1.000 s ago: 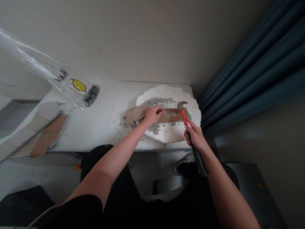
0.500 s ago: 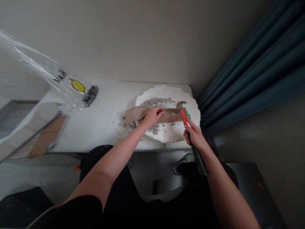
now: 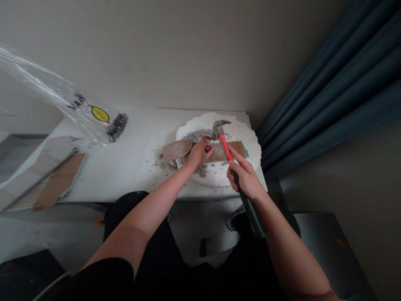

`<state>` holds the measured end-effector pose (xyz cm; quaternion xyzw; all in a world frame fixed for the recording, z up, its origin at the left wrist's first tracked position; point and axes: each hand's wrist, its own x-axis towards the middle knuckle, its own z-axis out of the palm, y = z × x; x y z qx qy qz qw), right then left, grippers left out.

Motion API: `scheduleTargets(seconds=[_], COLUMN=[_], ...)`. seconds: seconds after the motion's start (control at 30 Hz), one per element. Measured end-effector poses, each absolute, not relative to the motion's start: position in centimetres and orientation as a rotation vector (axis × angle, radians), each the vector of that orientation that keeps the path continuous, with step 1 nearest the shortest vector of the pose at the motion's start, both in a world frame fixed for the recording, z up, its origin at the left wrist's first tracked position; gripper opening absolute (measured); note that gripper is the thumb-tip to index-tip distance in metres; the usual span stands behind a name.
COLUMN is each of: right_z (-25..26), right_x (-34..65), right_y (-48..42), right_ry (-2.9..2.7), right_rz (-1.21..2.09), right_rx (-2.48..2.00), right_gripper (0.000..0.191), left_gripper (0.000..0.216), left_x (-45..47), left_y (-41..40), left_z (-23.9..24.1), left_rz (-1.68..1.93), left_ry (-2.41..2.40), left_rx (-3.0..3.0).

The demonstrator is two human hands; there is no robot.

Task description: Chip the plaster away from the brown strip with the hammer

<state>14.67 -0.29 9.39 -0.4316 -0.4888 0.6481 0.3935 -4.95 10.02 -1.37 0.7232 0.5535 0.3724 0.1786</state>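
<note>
My right hand (image 3: 246,177) is wrapped round a hammer (image 3: 224,142) with a red and dark handle. Its steel head is raised above a long brown tile strip (image 3: 177,149) that lies across a round white foam pad (image 3: 242,133). My left hand (image 3: 199,153) is closed in a pinch on the strip just below the hammer head; what it pinches is too small to make out. Grey rubble (image 3: 196,136) lies scattered around the strip.
The pad sits on a white table (image 3: 134,154) against a beige wall. A clear plastic bag (image 3: 78,110) with a yellow label hangs over the table's left part. Brown tile pieces (image 3: 58,179) lie at the left edge. A blue curtain (image 3: 328,92) hangs on the right.
The hammer head has lifted off the right end of the strip and swung left, now above my left hand. My right hand moved left too. My left hand stayed put.
</note>
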Motion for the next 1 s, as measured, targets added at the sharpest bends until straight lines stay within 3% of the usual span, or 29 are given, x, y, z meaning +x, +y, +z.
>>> scheduleTargets(seconds=[1.0], right_z=[8.1], right_x=[14.0], right_y=[-0.2], right_ry=[-1.226], right_rz=[1.641], right_rx=[-1.113], right_gripper=[0.070], left_gripper=[0.048], left_x=[-4.8], left_y=[10.4], left_z=[-2.0], left_rz=[1.087], left_ry=[1.516], left_rx=[2.007])
